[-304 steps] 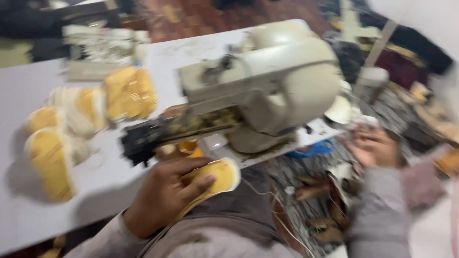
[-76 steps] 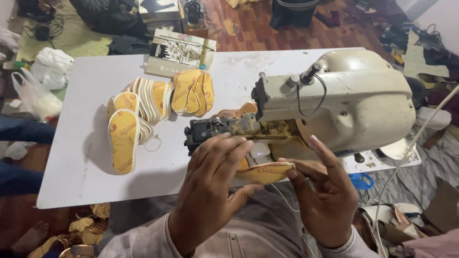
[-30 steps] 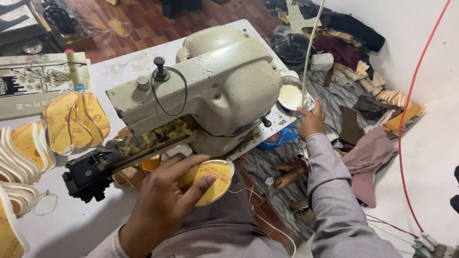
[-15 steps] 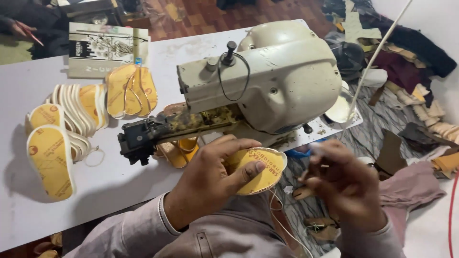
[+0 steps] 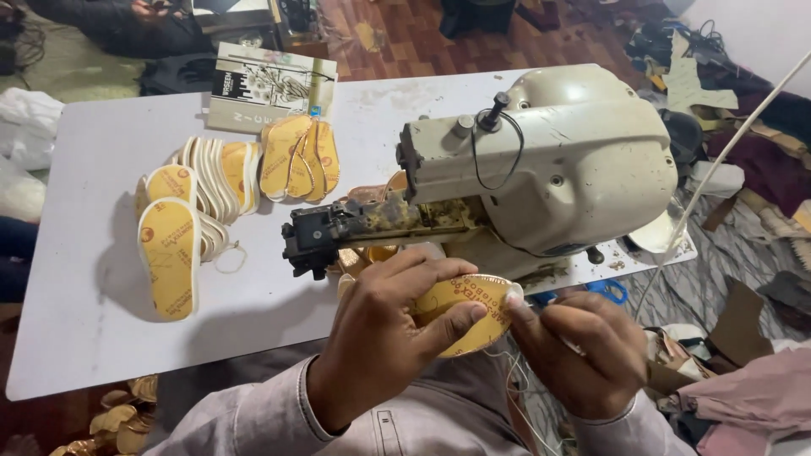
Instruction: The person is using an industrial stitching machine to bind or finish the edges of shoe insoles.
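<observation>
Now our right hand point(image 5: 583, 359) has come back from the machine's far side; both grips clasp the yellow insole point(image 5: 469, 312) at lower centre, below the sewing machine point(image 5: 541, 169), for thread work.

On your white table point(image 5: 76, 169) stood a cream sewing machine point(image 5: 549, 160), with yellow insoles point(image 5: 169, 253) stacked to the left and a printed booklet point(image 5: 270, 84) at the far edge.

yellow oval insole point(image 5: 463, 311) | white-edged, tilted, printed face up | just below sewing machine arm point(image 5: 397, 221)
</observation>
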